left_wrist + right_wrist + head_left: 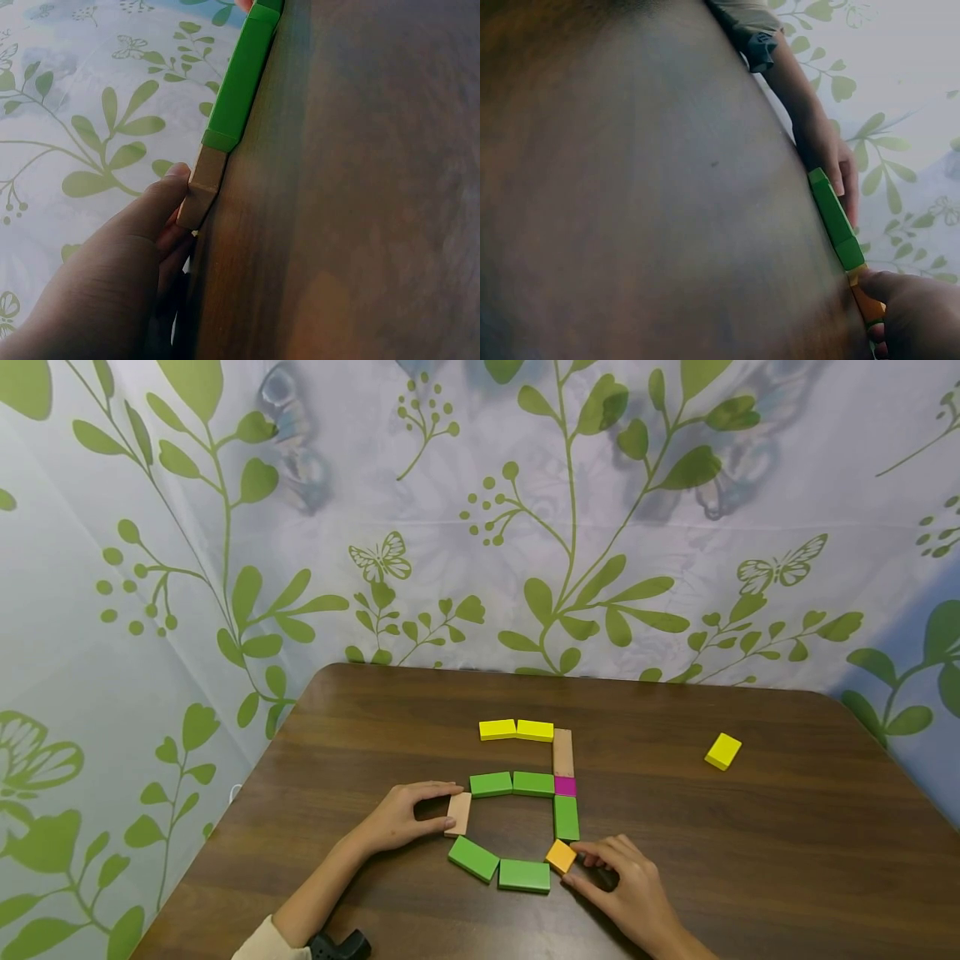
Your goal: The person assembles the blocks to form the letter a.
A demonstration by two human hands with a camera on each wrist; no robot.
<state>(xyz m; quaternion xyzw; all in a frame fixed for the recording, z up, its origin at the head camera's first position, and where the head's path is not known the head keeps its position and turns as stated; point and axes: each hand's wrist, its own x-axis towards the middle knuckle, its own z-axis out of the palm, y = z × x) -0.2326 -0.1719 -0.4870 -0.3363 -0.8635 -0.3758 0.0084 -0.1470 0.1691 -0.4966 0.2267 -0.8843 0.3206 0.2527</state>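
My left hand (400, 817) is at a plain wooden block (458, 814), gripping it between thumb and forefinger; the left wrist view shows the thumb against its side. With thumb and forefinger, my right hand (630, 885) pinches a small orange block (561, 857) set askew at the lower right corner of a loop. Green blocks form much of this loop: one slanted (474, 858), one at the bottom (524, 876), one on the right side (566, 818) and two along the top (491, 784). A magenta block (565, 787) sits at the upper right corner.
Above the magenta block stretches another plain wooden block (562, 752), with two yellow blocks (498, 729) running left from its top. A loose yellow block (723, 751) lies apart on the right of the brown table (645, 718). A leaf-patterned cloth (450, 527) hangs behind.
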